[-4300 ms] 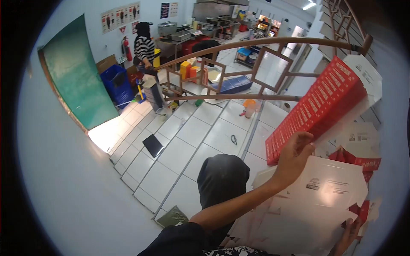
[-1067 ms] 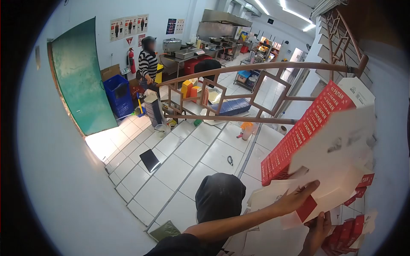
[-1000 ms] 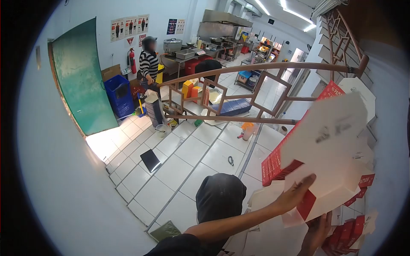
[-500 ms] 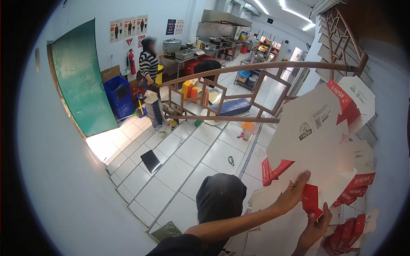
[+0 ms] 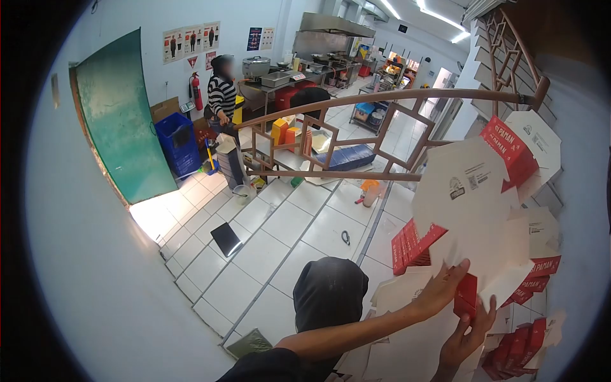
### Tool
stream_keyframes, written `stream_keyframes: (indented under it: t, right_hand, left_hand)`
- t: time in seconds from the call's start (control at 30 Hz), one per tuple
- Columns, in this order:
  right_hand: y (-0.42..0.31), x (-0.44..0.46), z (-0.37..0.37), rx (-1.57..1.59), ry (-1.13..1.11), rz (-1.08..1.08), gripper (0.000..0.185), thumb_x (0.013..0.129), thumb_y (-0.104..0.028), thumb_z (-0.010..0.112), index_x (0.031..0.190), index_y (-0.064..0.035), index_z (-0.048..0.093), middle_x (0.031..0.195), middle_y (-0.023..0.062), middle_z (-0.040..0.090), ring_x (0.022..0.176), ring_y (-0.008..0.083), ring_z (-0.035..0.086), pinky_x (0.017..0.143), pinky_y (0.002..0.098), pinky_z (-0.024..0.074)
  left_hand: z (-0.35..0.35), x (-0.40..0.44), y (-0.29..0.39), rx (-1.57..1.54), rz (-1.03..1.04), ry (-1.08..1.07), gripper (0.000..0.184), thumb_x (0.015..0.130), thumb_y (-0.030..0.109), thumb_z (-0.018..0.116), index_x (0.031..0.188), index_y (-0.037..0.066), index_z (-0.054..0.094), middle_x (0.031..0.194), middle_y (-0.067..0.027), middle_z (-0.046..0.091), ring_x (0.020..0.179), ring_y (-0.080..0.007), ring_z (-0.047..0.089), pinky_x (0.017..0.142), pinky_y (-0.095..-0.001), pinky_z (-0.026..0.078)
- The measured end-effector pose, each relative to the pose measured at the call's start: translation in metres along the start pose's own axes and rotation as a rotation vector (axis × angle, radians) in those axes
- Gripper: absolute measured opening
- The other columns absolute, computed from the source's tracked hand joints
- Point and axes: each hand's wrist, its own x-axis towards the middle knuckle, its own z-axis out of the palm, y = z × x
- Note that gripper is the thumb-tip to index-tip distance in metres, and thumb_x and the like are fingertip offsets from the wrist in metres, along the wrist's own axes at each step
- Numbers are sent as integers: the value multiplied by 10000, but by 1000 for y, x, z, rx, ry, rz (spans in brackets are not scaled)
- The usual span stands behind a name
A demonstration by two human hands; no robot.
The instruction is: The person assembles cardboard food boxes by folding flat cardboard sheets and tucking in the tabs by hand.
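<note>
A partly folded cardboard food box (image 5: 468,210), white inside with red printed sides, is tilted up in front of me at the right. My left hand (image 5: 442,290) grips its near edge beside a red corner flap (image 5: 466,296), thumb and fingers pressed on the card. Just below, my right hand (image 5: 470,334) pinches the same flap from the other side. The lid bears a round black logo and small print. My knee in dark cloth (image 5: 330,293) is at the lower middle.
Red-and-white boxes (image 5: 531,280) pile up at the right, with more red cartons (image 5: 519,347) below. A brown railing (image 5: 375,99) crosses ahead. A black tablet-like object (image 5: 226,239) lies on the tiles. Beyond the railing stands a person in a striped top (image 5: 221,95).
The box has shifted slightly right and tilted, and its red corner flap is folded further in. My right hand's fingers have moved up along the flap. More red siding shows at the left.
</note>
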Motion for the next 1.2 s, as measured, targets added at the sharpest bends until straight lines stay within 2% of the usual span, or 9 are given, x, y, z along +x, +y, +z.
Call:
stream_keyframes:
  t: [0.1, 0.2, 0.3, 0.5, 0.63, 0.73, 0.93, 1.03, 1.2]
  right_hand:
    - [-5, 1, -1, -6, -18, 49, 362, 960, -197, 459, 1255, 12, 478, 1324, 182, 457, 1270, 316, 376, 1101, 484, 176]
    - [-14, 7, -2, -25, -29, 59, 387, 958, -205, 457, 1277, 14, 446, 1309, 177, 481, 1265, 292, 388, 1113, 486, 116]
    - [-17, 6, -4, 13, -136, 81, 422, 955, -213, 464, 1299, 25, 408, 1311, 171, 483, 1268, 285, 391, 1117, 483, 85]
    - [-10, 1, 3, 150, -19, 172, 453, 943, -178, 505, 1310, 55, 381, 1290, 167, 499, 1286, 268, 371, 1101, 443, 183]
    - [2, -2, 13, 116, 232, 231, 387, 910, -179, 558, 1210, 55, 490, 1068, 161, 625, 1183, 238, 476, 1091, 462, 217]
    - [-4, 1, 23, 384, 481, 436, 353, 917, -176, 574, 1168, 70, 539, 1182, 193, 568, 1228, 262, 438, 990, 400, 379]
    - [-7, 7, 17, 358, 392, 448, 376, 933, -194, 556, 1204, 66, 530, 1274, 217, 506, 1265, 291, 399, 893, 343, 447]
    - [-4, 5, 18, 258, 398, 333, 390, 934, -167, 549, 1239, 70, 502, 1163, 170, 554, 980, 206, 569, 819, 316, 491]
    - [-9, 7, 10, 176, 203, 233, 368, 908, -117, 570, 1235, 47, 527, 990, 126, 529, 920, 209, 519, 784, 312, 445]
  left_hand:
    - [16, 0, -6, -37, 360, -37, 568, 910, 364, 555, 1255, -36, 346, 1073, -100, 509, 851, -115, 541, 633, -225, 474]
    - [10, -5, 0, 58, 243, -183, 736, 884, 284, 599, 1367, -23, 136, 1200, -124, 433, 1003, -152, 528, 724, -238, 519]
    - [8, -13, 14, -47, 118, -190, 697, 884, 221, 597, 1361, -17, 147, 1166, -117, 458, 999, -138, 519, 702, -241, 534]
    - [11, -11, 8, -58, 141, -164, 580, 904, 176, 563, 1322, -4, 202, 1160, -109, 464, 1019, -123, 511, 757, -241, 514]
    - [11, -3, -11, -66, 240, -67, 487, 908, 164, 557, 1261, 5, 263, 1154, -84, 468, 1075, -125, 478, 883, -279, 437]
    - [12, 0, -19, -98, 257, -6, 442, 911, 155, 551, 1234, 9, 286, 1159, -72, 459, 1099, -125, 456, 929, -290, 394]
    - [10, -3, -14, -48, 210, -68, 492, 923, 138, 536, 1289, 10, 234, 1196, -75, 437, 1112, -120, 438, 941, -289, 385]
    - [12, 0, -21, -66, 283, -55, 534, 926, 131, 533, 1320, 6, 194, 1175, -79, 453, 1091, -122, 454, 928, -285, 395]
    - [9, -7, -13, 18, 152, -160, 587, 932, 143, 533, 1346, -15, 149, 1139, -85, 476, 1024, -123, 509, 858, -246, 438]
